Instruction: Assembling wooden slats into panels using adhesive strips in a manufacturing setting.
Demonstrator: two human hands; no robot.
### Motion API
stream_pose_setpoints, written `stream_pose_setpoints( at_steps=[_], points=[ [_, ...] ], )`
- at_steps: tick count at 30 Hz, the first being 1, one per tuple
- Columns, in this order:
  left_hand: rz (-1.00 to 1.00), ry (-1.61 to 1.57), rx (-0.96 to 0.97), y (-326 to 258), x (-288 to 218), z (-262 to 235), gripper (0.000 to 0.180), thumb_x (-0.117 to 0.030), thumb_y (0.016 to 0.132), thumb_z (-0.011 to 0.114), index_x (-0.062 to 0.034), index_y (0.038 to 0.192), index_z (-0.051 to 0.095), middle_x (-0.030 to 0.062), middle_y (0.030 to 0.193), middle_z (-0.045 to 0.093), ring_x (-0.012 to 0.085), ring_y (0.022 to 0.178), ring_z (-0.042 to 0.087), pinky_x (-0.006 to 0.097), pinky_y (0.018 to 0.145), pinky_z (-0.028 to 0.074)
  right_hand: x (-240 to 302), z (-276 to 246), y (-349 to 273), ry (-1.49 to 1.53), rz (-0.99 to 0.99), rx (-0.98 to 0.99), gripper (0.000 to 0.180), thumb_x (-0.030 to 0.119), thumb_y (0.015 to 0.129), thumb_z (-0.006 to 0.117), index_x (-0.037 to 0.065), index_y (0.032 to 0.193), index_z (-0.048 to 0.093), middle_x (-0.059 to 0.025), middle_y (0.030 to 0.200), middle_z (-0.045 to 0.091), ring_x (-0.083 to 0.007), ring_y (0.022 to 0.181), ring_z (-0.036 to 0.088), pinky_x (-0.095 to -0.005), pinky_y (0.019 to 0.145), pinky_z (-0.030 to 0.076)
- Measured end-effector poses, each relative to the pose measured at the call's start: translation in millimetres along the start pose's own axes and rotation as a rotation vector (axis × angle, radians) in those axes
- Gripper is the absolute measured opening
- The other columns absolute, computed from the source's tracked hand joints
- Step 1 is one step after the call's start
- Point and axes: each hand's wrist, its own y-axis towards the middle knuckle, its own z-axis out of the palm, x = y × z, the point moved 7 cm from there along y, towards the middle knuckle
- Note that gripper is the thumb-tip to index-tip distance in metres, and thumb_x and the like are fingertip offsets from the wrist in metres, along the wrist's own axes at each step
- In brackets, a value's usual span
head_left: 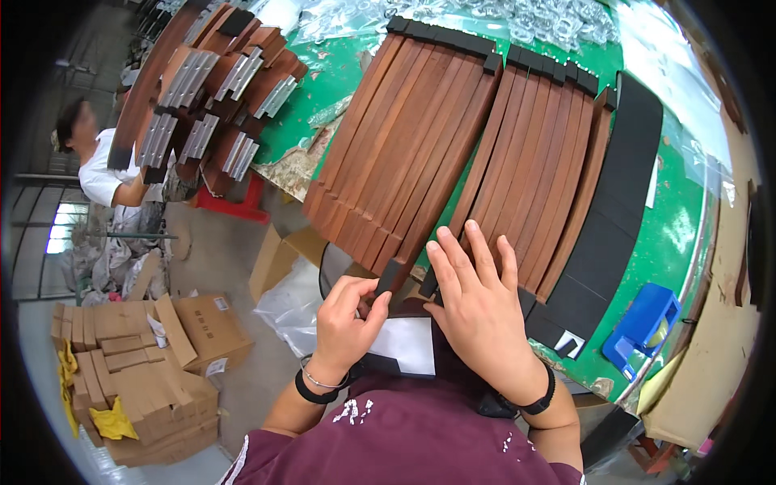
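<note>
Curved reddish-brown wooden slats [404, 121] lie side by side in two groups, their far ends capped with black pads [444, 36]. My left hand [346, 317] is closed, thumb and forefinger pinched at a small black pad [390, 275] on the near end of a slat in the left group. Whether that pad is stuck down I cannot tell. My right hand [483, 303] is open, its fingers stretched over the near part of the right group [533, 162]. Between my hands, close to my body, lies a white sheet [408, 343] with a dark edge.
Right of the slats lies a long black sheet [602, 218] on the green table [679, 210]; a blue tape dispenser [643, 327] stands beyond it. Clear plastic pieces [533, 24] cover the back. Metal-ended wooden parts [214, 89], a person [101, 162] and cardboard boxes [153, 396] are at left.
</note>
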Motion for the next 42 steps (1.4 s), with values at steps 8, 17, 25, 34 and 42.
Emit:
stream_pose_setpoints(
  at_steps=[8,17,25,34,42],
  points=[
    [0.049,0.071,0.049,1.8,-3.4,2.3,0.026,-0.001,0.08,0.079,0.0002,0.102,0.066,0.0094,0.089,0.065,0.0108,0.052,0.056,0.024,0.047,0.047,-4.9,-1.5,1.3,0.046,0.019,0.045,0.064,0.022,0.082,0.071,0.003,0.141,0.052,-0.0116,0.149,0.048,-0.0354,0.146,0.034,-0.0554,0.119,0.021],
    [0.106,-0.017,0.021,2.1,-24.2,7.7,0.028,0.003,0.074,0.081,-0.0001,0.099,0.068,0.0084,0.084,0.066,0.011,0.055,0.056,0.024,0.049,0.045,-5.3,-4.3,-0.4,0.073,0.0,0.007,0.086,0.024,0.071,0.083,0.003,0.145,0.045,-0.0138,0.15,0.046,-0.0354,0.144,0.036,-0.0546,0.117,0.025],
    [0.081,-0.081,0.031,8.0,-27.0,12.8,0.04,-0.006,0.085,0.077,0.0002,0.122,0.063,0.0079,0.081,0.065,0.0137,0.055,0.057,0.026,0.051,0.046,6.0,-18.8,-8.4,0.031,-0.043,-0.153,0.066,0.015,0.075,0.081,0.006,0.135,0.056,-0.0168,0.142,0.052,-0.0357,0.134,0.048,-0.0516,0.111,0.036],
    [-0.095,-0.34,-0.234,10.7,13.6,-29.6,0.022,-0.014,0.093,0.072,-0.0008,0.11,0.065,0.0058,0.061,0.055,0.0145,0.052,0.051,0.031,0.052,0.042,67.3,-26.6,-26.9,0.32,-0.313,-0.203,0.029,0.022,0.075,0.083,0.009,0.099,0.073,-0.0124,0.122,0.06,-0.0348,0.115,0.055,-0.0457,0.093,0.047],
    [-0.114,-0.504,-0.301,10.2,20.1,-44.0,0.02,-0.009,0.093,0.072,0.0,0.109,0.066,-0.0009,0.062,0.055,0.0048,0.057,0.047,0.025,0.052,0.04,98.3,-6.8,-33.7,0.227,-0.387,-0.195,0.024,0.015,0.074,0.081,0.009,0.094,0.071,-0.0089,0.124,0.06,-0.0348,0.12,0.051,-0.0491,0.102,0.04]
  ],
)
